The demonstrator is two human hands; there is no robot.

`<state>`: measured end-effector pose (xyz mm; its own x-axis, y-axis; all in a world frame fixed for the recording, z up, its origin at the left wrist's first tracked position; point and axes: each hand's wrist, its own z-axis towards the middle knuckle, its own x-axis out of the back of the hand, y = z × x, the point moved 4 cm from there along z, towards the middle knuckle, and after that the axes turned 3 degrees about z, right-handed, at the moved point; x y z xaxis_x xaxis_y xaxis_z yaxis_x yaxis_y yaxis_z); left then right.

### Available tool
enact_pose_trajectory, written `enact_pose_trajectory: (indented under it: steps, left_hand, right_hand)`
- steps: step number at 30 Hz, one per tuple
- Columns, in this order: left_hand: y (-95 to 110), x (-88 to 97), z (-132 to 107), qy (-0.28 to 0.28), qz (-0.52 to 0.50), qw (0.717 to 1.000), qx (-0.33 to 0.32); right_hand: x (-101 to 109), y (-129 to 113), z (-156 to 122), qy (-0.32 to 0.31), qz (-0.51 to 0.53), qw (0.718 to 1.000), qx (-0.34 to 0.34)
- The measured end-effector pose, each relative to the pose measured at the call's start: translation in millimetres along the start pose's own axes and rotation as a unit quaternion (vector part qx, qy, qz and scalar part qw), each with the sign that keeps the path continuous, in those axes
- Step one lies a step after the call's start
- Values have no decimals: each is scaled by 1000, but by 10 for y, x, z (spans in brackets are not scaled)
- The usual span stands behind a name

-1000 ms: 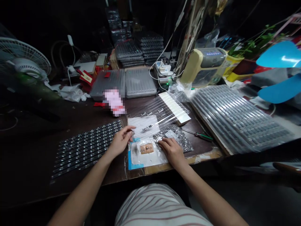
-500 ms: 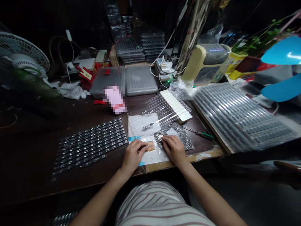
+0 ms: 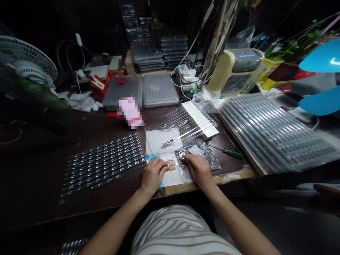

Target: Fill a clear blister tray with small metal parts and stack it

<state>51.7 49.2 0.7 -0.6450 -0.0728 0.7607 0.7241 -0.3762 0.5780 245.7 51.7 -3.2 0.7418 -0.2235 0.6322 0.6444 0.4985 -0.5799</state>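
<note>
My left hand is closed in a pinch on a small shiny metal part, too small to make out well. Its fingertips are at the left side of a small tan block lying on a white sheet. To the right, my right hand has thumb and fingers drawn together at the left end of a clear plastic bag full of small metal parts. What those fingertips hold is hidden. Behind the hands, several loose metal pieces rest on clear ribbed plastic.
A ribbed tray of dark strips with metal pieces lies left. A green-handled screwdriver sits right of the bag, beside a stack of clear ribbed trays. Behind stand a beige machine, a power strip and a fan.
My left fingers have shifted slightly right and closer around the small metal part by the tan block. My right hand stays at the bag's left end. The view has shifted slightly.
</note>
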Motion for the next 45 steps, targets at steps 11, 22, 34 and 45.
enact_pose_trajectory:
  steps: [11,22,34,45]
  left_hand:
    - [-167,168,-31,119,-98,986,60]
    - [-149,148,-38,112,-97,988,42]
    - [-73,172,61,82,-119,987,69]
    - [127,-77,82,9,-72,997,-35]
  right_hand:
    - [-380,-425,158,-78,-76,994,21]
    - [-128,-146,189,-148,-190,968,72]
    - [56,37,-152,-88,-202,975,35]
    - [4,0,-31,-6,-132,991,5]
